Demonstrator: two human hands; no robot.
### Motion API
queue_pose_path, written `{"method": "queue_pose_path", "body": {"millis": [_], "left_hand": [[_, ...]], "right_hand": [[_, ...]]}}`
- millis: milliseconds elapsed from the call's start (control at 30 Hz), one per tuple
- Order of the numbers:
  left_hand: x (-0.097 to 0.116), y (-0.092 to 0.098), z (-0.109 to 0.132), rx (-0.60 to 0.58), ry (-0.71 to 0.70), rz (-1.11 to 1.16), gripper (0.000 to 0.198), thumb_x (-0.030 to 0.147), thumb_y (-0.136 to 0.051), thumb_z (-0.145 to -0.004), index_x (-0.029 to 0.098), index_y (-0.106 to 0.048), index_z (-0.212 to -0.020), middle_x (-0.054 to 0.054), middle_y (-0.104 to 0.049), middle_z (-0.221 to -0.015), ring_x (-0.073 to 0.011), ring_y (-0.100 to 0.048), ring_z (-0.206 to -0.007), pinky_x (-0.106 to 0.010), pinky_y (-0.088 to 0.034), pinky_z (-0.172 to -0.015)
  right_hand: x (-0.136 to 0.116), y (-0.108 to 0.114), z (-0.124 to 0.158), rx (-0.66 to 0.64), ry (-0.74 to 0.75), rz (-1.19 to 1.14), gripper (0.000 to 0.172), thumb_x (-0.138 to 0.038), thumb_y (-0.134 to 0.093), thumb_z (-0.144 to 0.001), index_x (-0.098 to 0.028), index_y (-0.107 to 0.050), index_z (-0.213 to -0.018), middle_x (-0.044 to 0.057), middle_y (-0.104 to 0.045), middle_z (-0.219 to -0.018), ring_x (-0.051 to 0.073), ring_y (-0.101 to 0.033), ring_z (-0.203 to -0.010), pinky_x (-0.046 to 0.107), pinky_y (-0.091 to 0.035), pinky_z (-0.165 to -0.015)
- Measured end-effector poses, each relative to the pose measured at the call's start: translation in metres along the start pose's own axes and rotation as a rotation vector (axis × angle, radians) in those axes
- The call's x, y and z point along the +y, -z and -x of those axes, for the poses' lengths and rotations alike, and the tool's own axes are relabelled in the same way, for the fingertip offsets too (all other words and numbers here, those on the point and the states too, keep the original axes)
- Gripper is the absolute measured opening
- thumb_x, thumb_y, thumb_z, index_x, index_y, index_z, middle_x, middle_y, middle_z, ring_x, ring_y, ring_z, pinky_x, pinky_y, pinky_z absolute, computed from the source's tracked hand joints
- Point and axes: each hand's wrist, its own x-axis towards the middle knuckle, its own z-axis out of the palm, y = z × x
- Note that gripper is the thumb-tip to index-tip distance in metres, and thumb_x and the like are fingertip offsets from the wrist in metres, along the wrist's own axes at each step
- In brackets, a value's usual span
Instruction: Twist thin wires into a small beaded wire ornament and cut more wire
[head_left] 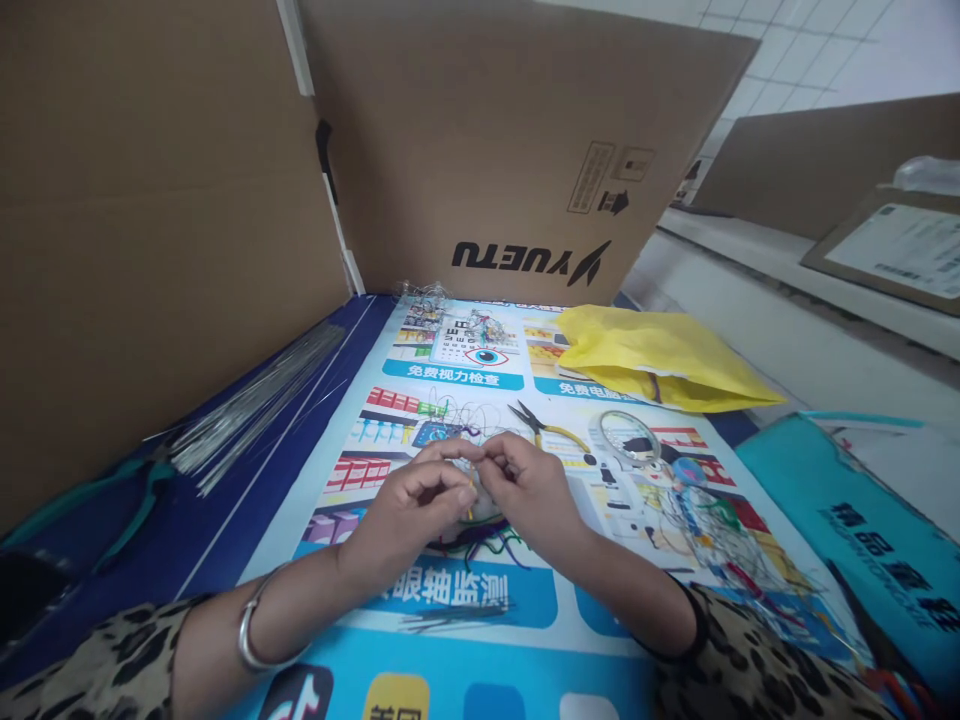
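Over the middle of the printed sheet, my left hand and my right hand meet with their fingertips pinched together. What the tips hold is too small and too covered to name. A bit of yellow strand shows by my left thumb. Under the hands lies a bundle of purple and green threads, partly hidden by them. Thin loops of wire spread just beyond my fingers. Pliers with yellow handles rest beyond my right hand. Short dark wires lie on the near side.
Long straight wires and green-handled pliers are at the left. Tangled wires and coloured threads lie right, near a round clear-centred roll. A yellow bag and teal bag sit farther right. Cardboard walls stand behind.
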Motion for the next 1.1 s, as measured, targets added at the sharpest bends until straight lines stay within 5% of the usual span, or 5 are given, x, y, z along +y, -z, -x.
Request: {"method": "queue_pose_path", "body": {"millis": [100,267,500,733,1100], "left_hand": [[-0.004,0.003,-0.003,-0.021,0.09,0.136,0.015,0.032,-0.056,-0.082,0.019,-0.063,-0.083,-0.005,-0.063,-0.094,-0.0047,-0.047,-0.047,-0.022,-0.04,-0.045],[-0.002,0.007,-0.008,0.059,0.107,0.095,0.016,0.03,-0.055,-0.083,0.02,-0.064,-0.092,0.002,-0.056,-0.056,-0.0081,-0.05,-0.05,-0.02,-0.042,-0.049],[0.006,0.009,-0.015,0.201,-0.164,-0.457,0.014,0.02,-0.056,-0.081,0.019,-0.067,-0.087,-0.003,-0.065,-0.073,-0.0123,-0.06,-0.066,-0.026,-0.05,-0.062],[-0.009,0.016,-0.01,0.123,-0.557,-0.909,0.024,0.008,-0.054,-0.08,0.02,-0.063,-0.098,-0.005,-0.069,-0.091,-0.0143,-0.063,-0.087,-0.027,-0.052,-0.079],[-0.004,0.024,-0.012,0.074,-0.695,-1.034,0.016,0.01,-0.051,-0.082,0.02,-0.063,-0.087,-0.005,-0.071,-0.083,-0.0142,-0.067,-0.08,-0.026,-0.054,-0.072]], "right_hand": [[-0.001,0.003,-0.003,-0.044,0.01,-0.045,0.01,-0.014,-0.049,-0.077,-0.02,-0.057,-0.077,-0.005,-0.057,-0.062,0.009,-0.052,-0.055,0.019,-0.038,-0.051],[0.002,0.006,-0.007,-0.111,0.088,-0.093,0.007,-0.02,-0.05,-0.081,-0.019,-0.055,-0.077,-0.002,-0.061,-0.07,0.011,-0.055,-0.063,0.021,-0.04,-0.057],[0.01,0.0,-0.006,-0.075,0.17,-0.197,0.01,-0.019,-0.052,-0.081,-0.019,-0.053,-0.071,-0.001,-0.056,-0.07,0.011,-0.051,-0.063,0.022,-0.041,-0.058],[0.003,-0.006,0.0,-0.002,0.143,-0.101,0.011,-0.017,-0.056,-0.077,-0.019,-0.054,-0.066,-0.003,-0.055,-0.062,0.01,-0.05,-0.057,0.02,-0.04,-0.053],[0.005,0.006,-0.006,0.137,0.564,0.16,0.012,-0.016,-0.05,-0.086,-0.017,-0.06,-0.09,0.006,-0.062,-0.081,0.016,-0.057,-0.079,0.03,-0.048,-0.069]]}}
